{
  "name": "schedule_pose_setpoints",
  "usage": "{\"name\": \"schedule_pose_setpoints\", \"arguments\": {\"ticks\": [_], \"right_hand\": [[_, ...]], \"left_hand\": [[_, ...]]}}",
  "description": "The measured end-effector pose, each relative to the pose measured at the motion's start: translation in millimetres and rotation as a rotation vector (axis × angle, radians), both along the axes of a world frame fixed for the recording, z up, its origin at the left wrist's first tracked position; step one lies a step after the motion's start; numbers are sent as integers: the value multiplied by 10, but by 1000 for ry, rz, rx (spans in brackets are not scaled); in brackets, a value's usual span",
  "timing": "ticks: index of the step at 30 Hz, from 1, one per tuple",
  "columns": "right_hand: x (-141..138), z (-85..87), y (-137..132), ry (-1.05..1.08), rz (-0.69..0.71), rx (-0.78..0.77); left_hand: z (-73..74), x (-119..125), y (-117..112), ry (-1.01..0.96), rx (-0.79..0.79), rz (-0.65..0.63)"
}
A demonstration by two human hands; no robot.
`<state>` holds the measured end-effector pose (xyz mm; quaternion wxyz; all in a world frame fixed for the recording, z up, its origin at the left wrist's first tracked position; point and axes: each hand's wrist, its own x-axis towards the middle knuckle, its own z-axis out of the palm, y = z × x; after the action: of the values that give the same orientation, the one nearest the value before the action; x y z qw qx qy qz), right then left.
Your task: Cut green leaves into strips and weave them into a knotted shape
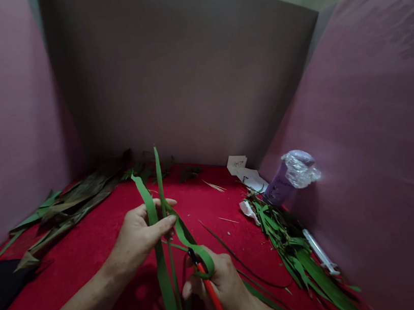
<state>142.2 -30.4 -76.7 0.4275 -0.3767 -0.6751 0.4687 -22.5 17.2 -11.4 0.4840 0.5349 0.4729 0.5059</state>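
My left hand (141, 236) pinches several long green leaf strips (162, 269) between thumb and fingers, above the red cloth. One narrow strip (159, 177) stands upright past the fingertips; another curls over to the right. In my right hand (224, 281) is a slim tool (211, 293) with an orange-red handle and a dark head, perhaps pliers or cutters; its jaws are mostly hidden. The curling strip (188, 237) loops around the tool's head, close to the right fingers. Both hands are near each other, the right one lower.
Red cloth (105, 256) covers the surface. Dried and green leaves (71, 205) lie at left, by a black item (2, 286). On the right are a heap of cut leaves (284, 241), a syringe (321, 252), a purple container (282, 180) with clear plastic and white papers (250, 177). Walls enclose three sides.
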Motion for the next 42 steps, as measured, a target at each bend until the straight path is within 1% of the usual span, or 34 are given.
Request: {"name": "schedule_pose_setpoints", "arguments": {"ticks": [6, 10, 14, 17, 22, 25, 28, 36, 39, 42], "right_hand": [[2, 105, -27, -82, 0, 53], [2, 138, -46, -88, 30, -1], [6, 147, -49, -89, 2, -41], [6, 135, -35, -84, 9, -22], [3, 57, 2, -62, 13, 90], [6, -1, 15, -59, 15, 97], [8, -16, 15, -89, 9, 65], [12, 172, -54, -168, 22, -34], [10, 200, -59, -156, 52, -64], [10, 213, -54, -152, 49, -61]], "left_hand": [[-43, -30, 33, -20, 32, 13], [-27, -14, 21, -16, 10, 4], [2, 7, -6, 16, -12, -15], [9, 4, -14, 24, -17, -22], [-6, -9, -8, 13, -23, -55], [-4, -8, -6, 16, -22, -51], [5, -3, -10, 10, -32, -53], [17, -6, -20, 17, -33, -34], [25, 0, -24, 24, -36, -31], [29, 17, -27, 11, -44, -52]]}}
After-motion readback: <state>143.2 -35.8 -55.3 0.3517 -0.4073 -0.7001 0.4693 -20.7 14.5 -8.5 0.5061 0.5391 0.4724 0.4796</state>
